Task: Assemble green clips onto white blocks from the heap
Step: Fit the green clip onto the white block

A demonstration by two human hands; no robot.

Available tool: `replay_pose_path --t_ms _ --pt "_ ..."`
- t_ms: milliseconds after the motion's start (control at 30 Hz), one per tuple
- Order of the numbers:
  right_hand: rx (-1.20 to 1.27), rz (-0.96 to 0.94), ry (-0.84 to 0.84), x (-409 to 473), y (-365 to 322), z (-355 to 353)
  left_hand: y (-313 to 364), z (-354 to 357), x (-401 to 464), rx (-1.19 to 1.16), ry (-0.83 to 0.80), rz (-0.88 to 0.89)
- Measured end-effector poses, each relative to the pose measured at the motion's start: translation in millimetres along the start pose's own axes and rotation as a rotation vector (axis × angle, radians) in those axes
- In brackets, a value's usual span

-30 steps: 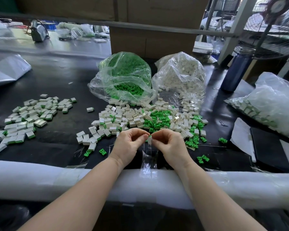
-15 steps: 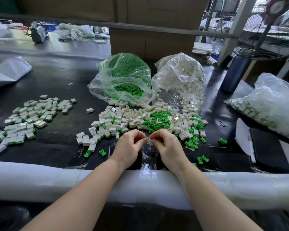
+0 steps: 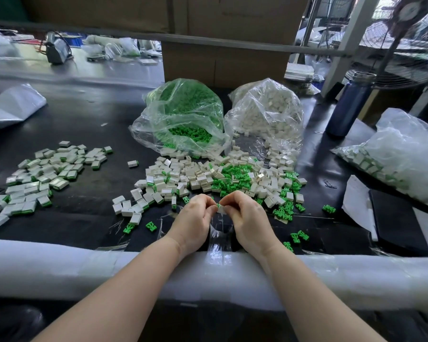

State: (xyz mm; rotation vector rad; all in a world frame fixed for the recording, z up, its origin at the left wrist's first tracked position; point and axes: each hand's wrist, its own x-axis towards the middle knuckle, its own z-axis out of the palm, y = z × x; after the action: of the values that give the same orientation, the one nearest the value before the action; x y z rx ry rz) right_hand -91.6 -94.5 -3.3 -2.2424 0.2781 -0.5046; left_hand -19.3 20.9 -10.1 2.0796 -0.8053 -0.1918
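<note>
Padded white rail [image 3: 59, 270] ran along the bottom of the frame at the near edge of a black surface [image 3: 89, 124]; just beyond it, at lower centre, the left hand [image 3: 193, 219] and right hand [image 3: 247, 218] met, fingers [image 3: 229, 202] curled narrow, together pinching a small white block [image 3: 221, 209] with a green clip [image 3: 218, 205] at its edge; whether the clip was fully seated could not be told. Loose clips [image 3: 150, 226] lay beside the hands; past them, at centre, sat the mixed heap [image 3: 220, 176] of white blocks and green clips, still large; at middle left lay a pile of finished pieces [image 3: 40, 178], white with green edges, and a bag of similar pieces [image 3: 400, 154] at right. Farther back stood two open bags, one of green clips [image 3: 183, 117], one of white blocks [image 3: 267, 112], both well filled. By this showing the task seemed well begun yet far from done: many were assembled, many more remained. A blue bottle [image 3: 349, 104] and cardboard box [image 3: 227, 58] stood at the far edge.
</note>
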Motion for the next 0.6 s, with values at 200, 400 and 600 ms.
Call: replay_pose_path --t_ms 200,400,600 --pt "0.132 0.087 0.005 3.7 3.3 -3.4 5.6 -5.2 -2.8 -0.148 0.035 0.026" --pt "0.34 0.196 -0.063 4.2 1.6 -5.5 8.9 -7.8 -6.3 -0.219 0.108 0.064" --pt "0.367 0.205 -0.073 2.8 0.0 -6.6 8.3 -7.0 -7.0 -0.194 0.116 0.085"
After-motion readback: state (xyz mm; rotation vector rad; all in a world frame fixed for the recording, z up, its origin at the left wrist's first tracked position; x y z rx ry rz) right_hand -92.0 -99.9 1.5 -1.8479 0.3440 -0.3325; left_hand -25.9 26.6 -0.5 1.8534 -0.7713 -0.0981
